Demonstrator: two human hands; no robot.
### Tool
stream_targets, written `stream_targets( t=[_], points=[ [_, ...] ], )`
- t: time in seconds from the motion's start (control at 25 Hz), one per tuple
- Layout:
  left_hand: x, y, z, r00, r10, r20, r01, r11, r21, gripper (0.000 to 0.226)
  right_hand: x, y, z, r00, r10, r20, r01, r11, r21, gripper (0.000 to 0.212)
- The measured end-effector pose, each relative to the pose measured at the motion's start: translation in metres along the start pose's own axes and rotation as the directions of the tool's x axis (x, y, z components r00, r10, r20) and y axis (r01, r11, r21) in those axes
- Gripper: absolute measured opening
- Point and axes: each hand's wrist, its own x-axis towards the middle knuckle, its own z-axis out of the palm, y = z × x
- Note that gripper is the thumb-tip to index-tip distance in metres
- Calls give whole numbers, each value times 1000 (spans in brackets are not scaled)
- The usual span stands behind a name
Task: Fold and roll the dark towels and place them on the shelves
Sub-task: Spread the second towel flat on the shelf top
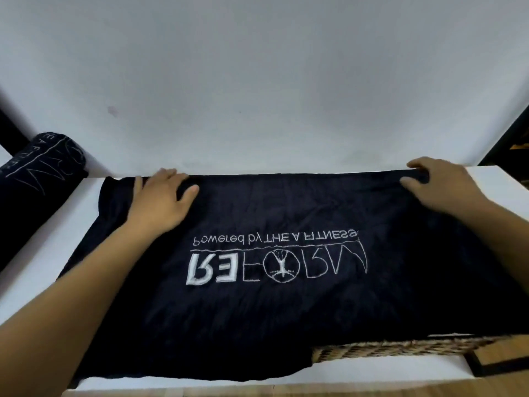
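Dark towel spread on white worktop; left hand flat on far edge, right hand pinching it.

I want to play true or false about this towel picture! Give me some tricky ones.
1. The big towel has white writing on it. True.
2. The left hand and right hand are on the big towel's near edge. False: both are on its far edge.
3. A rolled towel lies at the left. True.
4. A woven basket sits on top of the big towel. False: it peeks out from under the towel's front edge.
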Motion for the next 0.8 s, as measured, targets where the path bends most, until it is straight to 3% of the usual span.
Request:
stream_targets(
  t=[0.08,0.32,0.44,0.52,0.6,0.68,0.8],
  points=[
    [-15,21,20,974,-23,226,10,998,61,64,-36,-11,29,979,-133,153,146,986,-76,50],
    [2,20,23,939,-96,332,56,990,128,73,-32,3,26,945,-147,293,158,987,-16,53],
    [-13,33,15,971,-68,228,46,994,101,72,-49,-8,19,966,-59,250,80,994,-74,58],
    [-38,33,6,989,23,144,-34,996,80,70,-89,-9,10,979,-20,202,36,997,-75,62],
    [-67,26,0,973,78,219,-105,988,115,71,-137,5,0,975,9,222,17,994,-111,70],
    [-80,14,5,944,42,326,-103,980,172,78,-159,23,-6,969,32,246,-1,993,-122,75],
    [-77,14,9,949,5,316,-62,983,173,76,-159,30,-10,984,5,177,-1,1000,-23,62]
  ],
)
